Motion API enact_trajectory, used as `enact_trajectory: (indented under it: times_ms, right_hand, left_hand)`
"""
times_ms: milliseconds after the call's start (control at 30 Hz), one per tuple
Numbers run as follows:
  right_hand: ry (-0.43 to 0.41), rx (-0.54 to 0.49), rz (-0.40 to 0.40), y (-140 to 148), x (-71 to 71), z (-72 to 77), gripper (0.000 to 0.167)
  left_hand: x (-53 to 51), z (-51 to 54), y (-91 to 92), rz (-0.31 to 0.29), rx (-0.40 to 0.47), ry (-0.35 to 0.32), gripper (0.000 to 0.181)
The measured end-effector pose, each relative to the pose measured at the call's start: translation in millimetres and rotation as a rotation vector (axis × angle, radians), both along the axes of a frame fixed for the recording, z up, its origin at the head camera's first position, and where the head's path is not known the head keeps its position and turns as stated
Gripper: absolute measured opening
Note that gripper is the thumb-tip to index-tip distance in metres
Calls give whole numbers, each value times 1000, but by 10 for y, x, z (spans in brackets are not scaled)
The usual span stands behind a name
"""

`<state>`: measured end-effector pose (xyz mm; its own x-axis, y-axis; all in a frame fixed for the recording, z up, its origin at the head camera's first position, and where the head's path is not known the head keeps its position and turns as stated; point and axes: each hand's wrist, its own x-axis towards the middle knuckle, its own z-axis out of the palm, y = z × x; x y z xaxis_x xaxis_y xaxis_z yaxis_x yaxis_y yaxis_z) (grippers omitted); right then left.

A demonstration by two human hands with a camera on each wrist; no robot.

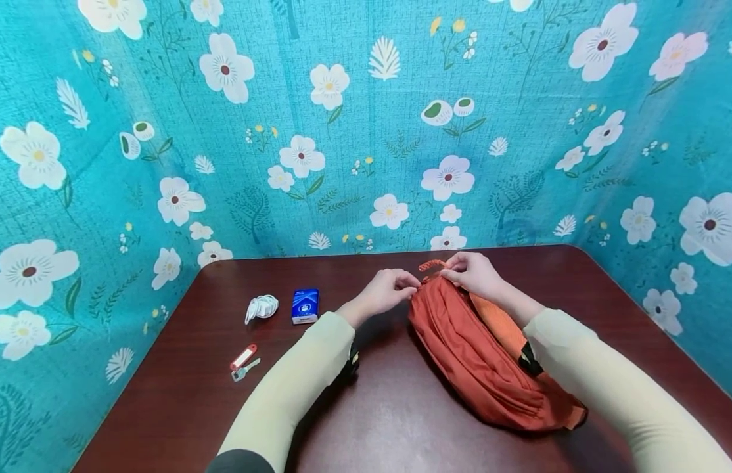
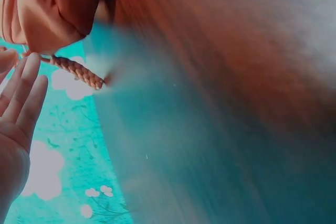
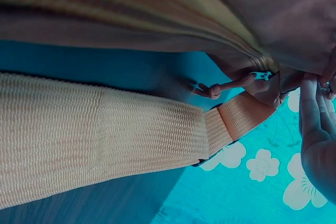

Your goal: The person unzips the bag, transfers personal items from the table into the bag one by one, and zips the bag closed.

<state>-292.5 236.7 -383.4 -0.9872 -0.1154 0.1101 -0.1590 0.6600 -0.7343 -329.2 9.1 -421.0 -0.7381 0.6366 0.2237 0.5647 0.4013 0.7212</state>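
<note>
An orange-red waist bag lies slantwise on the table, its orange webbing strap along the right side. At the bag's far end, my left hand pinches the edge between thumb and fingertips. My right hand grips the same end from the other side, close to a braided orange cord. The left wrist view shows this braided cord hanging beside the left fingers. In the right wrist view, a zipper slider with a knotted pull appears near the right fingertips, which are partly hidden by fabric.
Left of the bag on the dark red-brown table lie a bundled white cable, a small blue box, and a key with a red tag. A flowered turquoise cloth hangs behind.
</note>
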Motion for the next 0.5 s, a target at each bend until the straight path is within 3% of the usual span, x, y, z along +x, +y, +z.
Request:
enact_trajectory:
  times_ms: [100,200,500]
  right_hand:
    - [-19,-19,-7,-17,-11,-9,18]
    - [-31,-37,-13,-19,-16,-21,18]
    - [-15,-73,10,19,-1,-6,17]
  left_hand:
    - [-90,-27,35,61,-6,-14,16]
    - [-163,-59,74,81,-10,-40,20]
    - [-269,-42,201,22,-47,-97,28]
